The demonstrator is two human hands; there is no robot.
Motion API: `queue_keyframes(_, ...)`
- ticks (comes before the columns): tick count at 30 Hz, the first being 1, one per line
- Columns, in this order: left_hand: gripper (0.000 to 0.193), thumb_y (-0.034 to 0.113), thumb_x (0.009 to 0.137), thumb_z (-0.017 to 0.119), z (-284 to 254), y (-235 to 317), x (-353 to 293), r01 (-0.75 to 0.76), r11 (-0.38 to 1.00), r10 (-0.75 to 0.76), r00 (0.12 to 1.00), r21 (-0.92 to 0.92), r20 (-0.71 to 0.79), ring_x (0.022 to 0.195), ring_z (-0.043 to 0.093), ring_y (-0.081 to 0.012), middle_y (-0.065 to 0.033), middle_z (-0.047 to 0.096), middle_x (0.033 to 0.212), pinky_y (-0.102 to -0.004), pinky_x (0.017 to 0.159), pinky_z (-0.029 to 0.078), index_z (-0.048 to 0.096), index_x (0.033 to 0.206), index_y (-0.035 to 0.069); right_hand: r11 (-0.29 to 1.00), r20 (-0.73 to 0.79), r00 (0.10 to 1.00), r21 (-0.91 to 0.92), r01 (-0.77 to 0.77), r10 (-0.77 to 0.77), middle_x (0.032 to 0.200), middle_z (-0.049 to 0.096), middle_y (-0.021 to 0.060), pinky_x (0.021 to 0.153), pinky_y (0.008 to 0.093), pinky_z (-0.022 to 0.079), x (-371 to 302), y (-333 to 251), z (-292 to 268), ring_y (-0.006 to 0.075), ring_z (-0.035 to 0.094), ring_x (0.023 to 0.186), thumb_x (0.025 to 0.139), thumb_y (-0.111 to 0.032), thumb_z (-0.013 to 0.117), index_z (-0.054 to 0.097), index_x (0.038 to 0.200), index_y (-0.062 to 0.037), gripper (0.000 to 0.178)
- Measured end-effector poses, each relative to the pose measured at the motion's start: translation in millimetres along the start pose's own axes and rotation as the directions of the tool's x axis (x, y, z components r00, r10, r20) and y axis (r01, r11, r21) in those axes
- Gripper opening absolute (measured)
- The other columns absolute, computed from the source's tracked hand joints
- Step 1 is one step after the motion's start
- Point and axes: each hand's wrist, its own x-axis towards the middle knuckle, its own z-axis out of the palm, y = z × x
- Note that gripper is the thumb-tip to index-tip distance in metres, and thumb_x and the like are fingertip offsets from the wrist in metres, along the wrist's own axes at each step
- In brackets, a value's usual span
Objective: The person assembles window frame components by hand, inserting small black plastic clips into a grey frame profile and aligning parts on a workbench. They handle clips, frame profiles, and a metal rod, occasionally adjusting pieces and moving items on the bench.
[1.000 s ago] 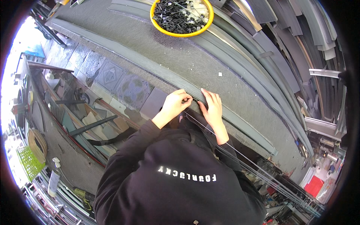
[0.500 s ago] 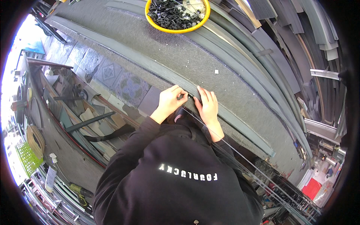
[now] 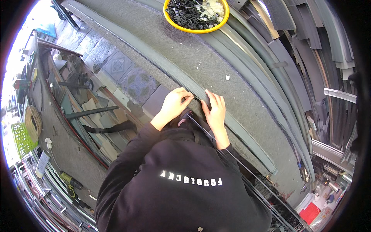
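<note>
Head view: left grip (image 3: 175, 103) pinched, contents unclear; right grip (image 3: 215, 110), just beside, clasps grey strip (image 3: 187, 82), best held steady.

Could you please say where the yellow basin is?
In the head view, the yellow basin is at the top edge, just right of centre, beyond the right hand, beside grey strips.

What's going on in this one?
A person works with both bare hands at a long grey strip lying along the near edge of a grey bench. The left hand has its thumb and index finger close together at the strip's near edge; whether they grip something small is unclear. The right hand touches the strip just beside it. Farther back sits a yellow basin of small black and white pieces.
</note>
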Motion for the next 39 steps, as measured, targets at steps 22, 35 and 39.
queue_keyframes(22,0.023,0.022,0.1,0.058,-50.3,9.5,4.5,0.524,0.585,0.015,0.756,-0.619,0.654,0.091,0.065,-0.0203,-0.0014,0.062,0.084,-0.0332,0.097,0.046,0.059,0.106,0.0,0.997,0.13,0.99,-0.063,-0.041,0.048,0.103,0.061,0.0137,0.087,0.0402,0.048,-2.0,1.4,-33.8,0.0337,0.059,0.1,0.071,-0.011,0.082,0.063,0.118,-0.0065,0.051)
queue_keyframes(35,0.023,0.022,0.1,0.055,-70.1,13.8,66.1,0.758,0.183,0.076,0.624,-0.626,0.778,0.073,0.059,-0.0155,0.0048,0.041,0.067,-0.0358,0.082,0.056,0.059,0.095,0.0,0.563,-0.309,0.683,-0.398,-0.725,0.662,0.109,0.07,0.0184,0.097,0.0405,0.048,-208.5,140.9,-305.4,0.0326,0.066,0.106,0.06,0.01,0.074,0.069,0.109,-0.0031,0.051)
queue_keyframes(39,0.023,0.019,0.1,0.055,-72.4,-2.9,72.3,0.821,0.177,-0.074,0.56,-0.542,0.825,0.094,0.068,-0.0263,0.004,0.044,0.064,-0.0416,0.094,0.055,0.06,0.098,-0.003,0.614,-0.484,0.718,-0.385,-0.689,0.501,0.115,0.069,0.0149,0.097,0.0375,0.048,-225.2,127.5,-324.9,0.026,0.064,0.108,0.082,-0.007,0.074,0.066,0.119,-0.0008,0.038)
